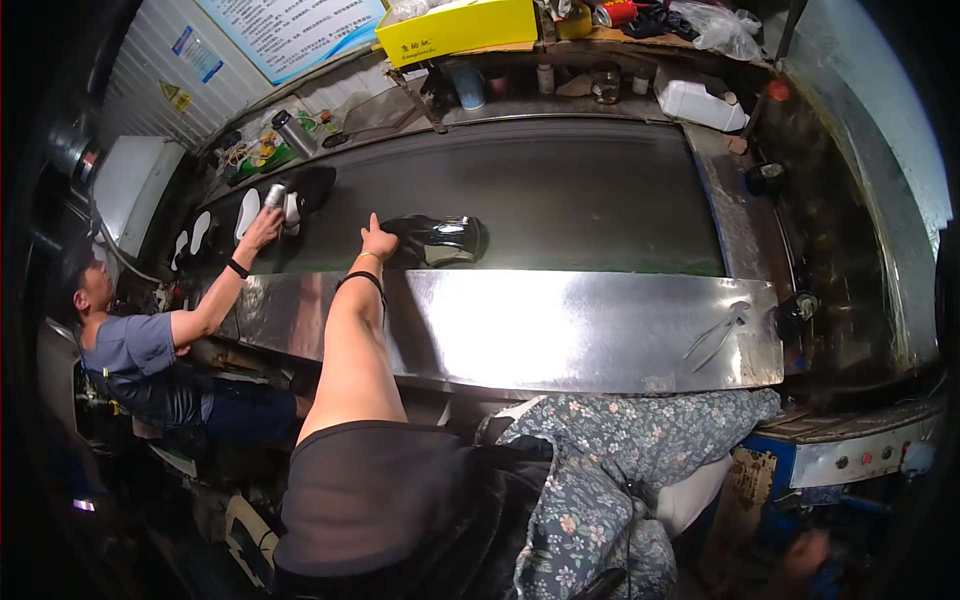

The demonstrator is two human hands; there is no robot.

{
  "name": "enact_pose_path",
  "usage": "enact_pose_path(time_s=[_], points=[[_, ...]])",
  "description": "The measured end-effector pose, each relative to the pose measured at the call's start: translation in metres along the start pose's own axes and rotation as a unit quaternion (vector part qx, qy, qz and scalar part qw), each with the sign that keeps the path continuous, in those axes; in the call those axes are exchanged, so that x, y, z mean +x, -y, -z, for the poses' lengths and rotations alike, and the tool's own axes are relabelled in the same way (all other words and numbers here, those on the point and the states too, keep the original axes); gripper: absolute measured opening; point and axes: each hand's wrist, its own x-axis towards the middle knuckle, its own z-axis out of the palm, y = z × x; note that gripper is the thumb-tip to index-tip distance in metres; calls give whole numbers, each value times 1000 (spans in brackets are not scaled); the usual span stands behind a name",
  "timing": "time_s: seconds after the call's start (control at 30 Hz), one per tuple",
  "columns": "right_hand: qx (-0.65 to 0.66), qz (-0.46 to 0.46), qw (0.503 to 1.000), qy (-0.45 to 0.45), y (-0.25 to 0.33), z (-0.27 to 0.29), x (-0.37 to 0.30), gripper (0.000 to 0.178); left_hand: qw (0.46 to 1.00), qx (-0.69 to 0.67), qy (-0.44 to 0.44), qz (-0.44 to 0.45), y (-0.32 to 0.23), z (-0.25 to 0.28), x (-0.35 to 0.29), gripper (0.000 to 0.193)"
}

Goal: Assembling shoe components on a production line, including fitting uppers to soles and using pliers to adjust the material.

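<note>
My left hand point(377, 240) reaches over the dark belt point(580, 190), its thumb stretched out away from me. The hand is at the left end of a glossy black shoe-shaped piece point(450, 238), and its other fingers are partly hidden there. I cannot make out whether this is one piece or a pair lying close together. A black band circles my left wrist. At the lower right, a blurred hand point(805, 552), seemingly my right, shows dimly near a blue machine; its fingers are smeared.
A co-worker point(150, 345) at the left holds a silvery can-like item point(275, 196) over white shoe soles point(200, 232). A metal ledge point(560, 320) edges the belt, with a thin tool point(718, 332) on it. Behind stand a yellow box point(455, 32) and a flask point(294, 133).
</note>
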Motion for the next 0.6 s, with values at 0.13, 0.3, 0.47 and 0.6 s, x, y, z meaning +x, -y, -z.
enact_pose_path(time_s=[0.13, 0.3, 0.47, 0.6], points=[[101, 145, 973, -150, 122, -83, -114, 30, 962, 247, 70, -89, -26, 17, -4, 84], [239, 219, 912, -252, 324, 5, -39, 24, 916, 285, 157, -232, -77, 3, -38, 69], [367, 136, 909, -141, 373, 70, -10, 25, 947, 38, 195, -252, -114, -78, -83, 58], [446, 64, 888, -91, 208, -9, -39, 27, 934, -88, 308, -159, -163, -93, -125, 53]])
